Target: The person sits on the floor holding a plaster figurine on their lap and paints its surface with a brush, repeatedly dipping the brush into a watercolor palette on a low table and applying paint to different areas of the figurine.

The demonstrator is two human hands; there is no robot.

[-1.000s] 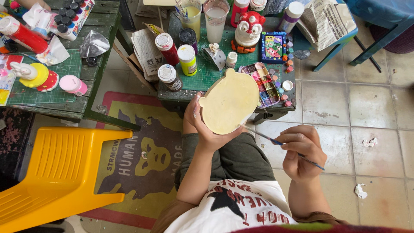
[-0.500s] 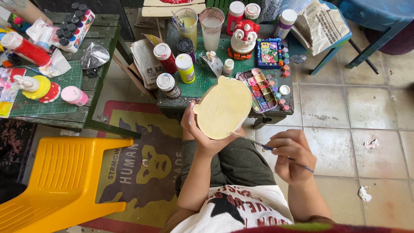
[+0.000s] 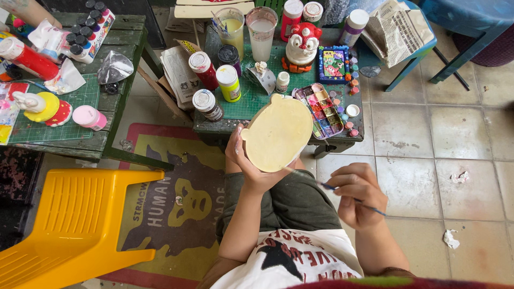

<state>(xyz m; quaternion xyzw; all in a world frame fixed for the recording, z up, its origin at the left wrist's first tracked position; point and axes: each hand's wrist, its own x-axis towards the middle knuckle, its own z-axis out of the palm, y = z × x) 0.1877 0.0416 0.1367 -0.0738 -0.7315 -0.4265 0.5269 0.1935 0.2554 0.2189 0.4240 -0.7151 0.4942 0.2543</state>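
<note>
Head view shows my two hands over my lap, in front of a low green surface (image 3: 251, 104). My left hand (image 3: 247, 160) holds a pale cream plaque (image 3: 277, 134) with a rounded shape and small ears at the top; my fingers (image 3: 235, 140) are closed around its left edge and my palm supports it from below. The plaque is tilted up toward me, and its top edge overlaps the near edge of the surface, just beside a paint palette (image 3: 320, 109) with many colours.

My right hand (image 3: 357, 194) is closed on a thin brush (image 3: 334, 188), held like a pen between thumb and fingers. The brush tip (image 3: 287, 169) touches the lower right edge of the plaque.

On the surface behind the plaque stand a red bottle (image 3: 204, 69), a yellow-green bottle (image 3: 229, 83) and a dark bottle (image 3: 206, 105) with white caps, a cup of yellowish water (image 3: 231, 31), a cup of cloudy water (image 3: 262, 33) and a red and white figurine (image 3: 301, 47). A yellow chair (image 3: 69, 219) stands on the floor at my left, well apart from my hands.
</note>
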